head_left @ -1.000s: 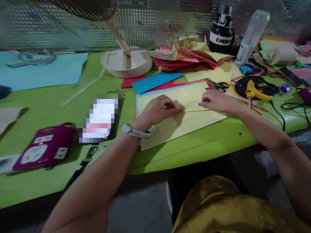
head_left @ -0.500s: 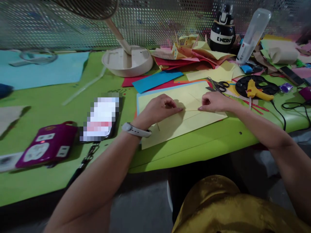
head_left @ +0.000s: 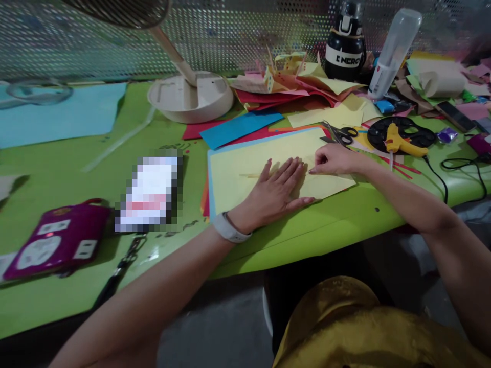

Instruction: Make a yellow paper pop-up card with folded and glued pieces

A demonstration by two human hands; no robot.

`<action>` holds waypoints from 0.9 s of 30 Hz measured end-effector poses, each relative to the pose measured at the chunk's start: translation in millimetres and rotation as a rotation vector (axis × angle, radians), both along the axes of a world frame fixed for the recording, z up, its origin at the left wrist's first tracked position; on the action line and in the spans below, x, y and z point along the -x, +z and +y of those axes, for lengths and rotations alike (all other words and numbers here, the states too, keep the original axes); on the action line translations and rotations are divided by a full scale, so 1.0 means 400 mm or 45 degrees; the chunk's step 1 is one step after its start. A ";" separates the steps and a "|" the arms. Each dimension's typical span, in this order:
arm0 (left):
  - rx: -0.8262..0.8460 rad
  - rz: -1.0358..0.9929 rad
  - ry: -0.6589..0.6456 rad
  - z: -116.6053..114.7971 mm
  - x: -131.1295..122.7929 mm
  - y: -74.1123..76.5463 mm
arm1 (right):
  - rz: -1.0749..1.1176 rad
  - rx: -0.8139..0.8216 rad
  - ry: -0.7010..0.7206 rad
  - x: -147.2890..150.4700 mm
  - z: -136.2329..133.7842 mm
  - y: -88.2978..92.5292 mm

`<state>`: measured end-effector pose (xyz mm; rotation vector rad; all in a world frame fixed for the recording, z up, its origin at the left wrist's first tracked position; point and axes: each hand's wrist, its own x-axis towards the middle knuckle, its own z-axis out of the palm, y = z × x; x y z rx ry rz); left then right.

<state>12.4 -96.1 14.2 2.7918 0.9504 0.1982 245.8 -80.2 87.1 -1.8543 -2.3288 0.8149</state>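
Note:
My left hand (head_left: 278, 186) lies flat on a pale yellow sheet of paper (head_left: 230, 158), fingers spread and thumb apart. From under its fingers a thin yellow strip (head_left: 248, 175) sticks out to the left; the middle of the strip is hidden. To the right, my right hand (head_left: 332, 159) is closed in a pinch low over the same sheet, its fingertips at what looks like the strip's other end. Light blue and orange sheets show along the yellow paper's left edge. Black-handled scissors (head_left: 347, 135) lie just beyond my right hand.
A yellow glue gun (head_left: 402, 142) rests on a black round tray (head_left: 378, 135) at right. Behind lie paper scraps (head_left: 295, 82), a black bottle (head_left: 345, 56) and a fan base (head_left: 192, 99). A phone (head_left: 149, 191) and purple power socket (head_left: 57, 237) are at left.
My left hand has gone from pinching the thin strip to lying flat and spread over it, nearer the right hand. My right hand stays pinched. The view has shifted slightly.

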 end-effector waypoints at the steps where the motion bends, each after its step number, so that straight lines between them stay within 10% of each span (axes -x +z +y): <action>1: 0.003 0.019 -0.010 0.003 0.003 -0.008 | 0.003 0.008 0.002 0.000 0.000 0.000; 27: -0.060 0.100 -0.071 0.009 0.013 -0.007 | -0.105 0.045 0.023 0.011 -0.001 0.018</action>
